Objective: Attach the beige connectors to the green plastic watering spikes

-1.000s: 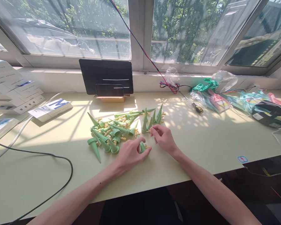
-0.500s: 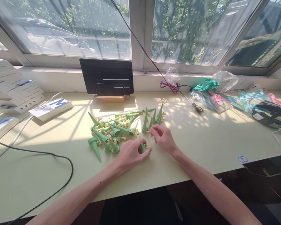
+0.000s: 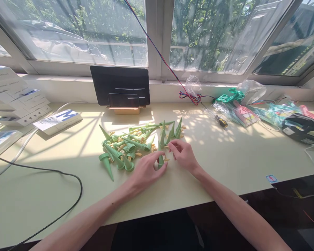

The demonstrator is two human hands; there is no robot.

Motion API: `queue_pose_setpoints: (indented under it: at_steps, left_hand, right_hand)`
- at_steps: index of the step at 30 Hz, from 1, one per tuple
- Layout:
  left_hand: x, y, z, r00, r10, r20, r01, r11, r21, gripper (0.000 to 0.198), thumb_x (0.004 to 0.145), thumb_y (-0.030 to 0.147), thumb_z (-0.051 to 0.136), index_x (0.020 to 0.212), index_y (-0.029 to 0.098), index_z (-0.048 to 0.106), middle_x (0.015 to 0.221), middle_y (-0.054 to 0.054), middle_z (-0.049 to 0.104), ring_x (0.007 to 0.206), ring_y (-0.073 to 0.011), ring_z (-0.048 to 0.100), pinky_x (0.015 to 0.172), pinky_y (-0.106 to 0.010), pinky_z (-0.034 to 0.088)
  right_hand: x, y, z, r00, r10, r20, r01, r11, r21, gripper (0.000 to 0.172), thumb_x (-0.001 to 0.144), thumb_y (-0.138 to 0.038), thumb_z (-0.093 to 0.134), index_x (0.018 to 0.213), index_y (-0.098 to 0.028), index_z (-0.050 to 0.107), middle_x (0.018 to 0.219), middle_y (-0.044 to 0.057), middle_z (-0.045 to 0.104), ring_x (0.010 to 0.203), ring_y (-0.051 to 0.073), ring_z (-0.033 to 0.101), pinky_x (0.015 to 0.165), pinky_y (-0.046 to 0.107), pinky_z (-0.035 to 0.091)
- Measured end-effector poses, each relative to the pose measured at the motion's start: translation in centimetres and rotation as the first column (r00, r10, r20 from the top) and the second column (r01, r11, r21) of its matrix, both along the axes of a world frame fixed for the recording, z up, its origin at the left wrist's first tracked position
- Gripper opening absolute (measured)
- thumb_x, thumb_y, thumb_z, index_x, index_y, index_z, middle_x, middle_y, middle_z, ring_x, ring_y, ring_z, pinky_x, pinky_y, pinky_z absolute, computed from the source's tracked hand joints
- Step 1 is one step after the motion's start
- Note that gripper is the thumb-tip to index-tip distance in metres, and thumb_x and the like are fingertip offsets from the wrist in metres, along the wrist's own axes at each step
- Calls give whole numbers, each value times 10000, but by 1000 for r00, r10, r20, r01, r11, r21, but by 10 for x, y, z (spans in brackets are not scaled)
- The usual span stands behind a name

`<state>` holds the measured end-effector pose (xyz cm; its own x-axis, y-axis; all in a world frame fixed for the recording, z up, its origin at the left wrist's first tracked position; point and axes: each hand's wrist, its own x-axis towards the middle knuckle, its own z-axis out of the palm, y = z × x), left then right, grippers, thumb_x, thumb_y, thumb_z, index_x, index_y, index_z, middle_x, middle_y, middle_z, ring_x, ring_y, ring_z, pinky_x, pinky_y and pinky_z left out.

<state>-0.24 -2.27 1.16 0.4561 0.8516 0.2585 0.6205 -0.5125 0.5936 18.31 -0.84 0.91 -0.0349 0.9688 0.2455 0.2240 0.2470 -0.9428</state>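
Green spike [image 3: 160, 160] amid parted left fingers [image 3: 157, 154]; right fingers [image 3: 177, 143] of unclear grip; closed box [image 3: 58, 122]

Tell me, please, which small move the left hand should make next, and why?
The left hand should probably open a little and ease back from the green spike it curls around: that spike looks upright, tip up, close to the other standing spikes near the right hand. I cannot tell how firmly it is held.
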Motion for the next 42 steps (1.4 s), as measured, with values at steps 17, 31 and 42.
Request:
queue_pose_setpoints:
  at_steps: [17,31,42]
  left_hand:
    - [1,4,7,932,164,325,-124,982,-141,311,916,371,576,1179,205,593,845,-28,645,669,-138,628,548,-232,530]
    - [0,5,5,860,175,478,-99,979,-181,292,902,354,602,1158,215,612,791,-3,554,737,-142,614,623,-279,632]
    - [0,5,4,889,182,420,-124,979,-162,293,890,346,622,1150,213,634,1031,-58,679,761,-150,661,669,-297,608]
  right_hand:
    - [2,2,9,926,101,-364,-169,973,-159,302,869,-473,655,842,-173,629,714,-20,587,399,64,482,377,231,335]
    - [2,2,11,887,164,-431,-264,947,-183,296,880,-461,656,842,-168,641,699,-30,561,409,53,476,399,228,319]
    - [0,3,8,908,148,-392,-225,961,-158,280,859,-448,684,835,-172,641,700,-31,566,409,54,469,389,228,319]
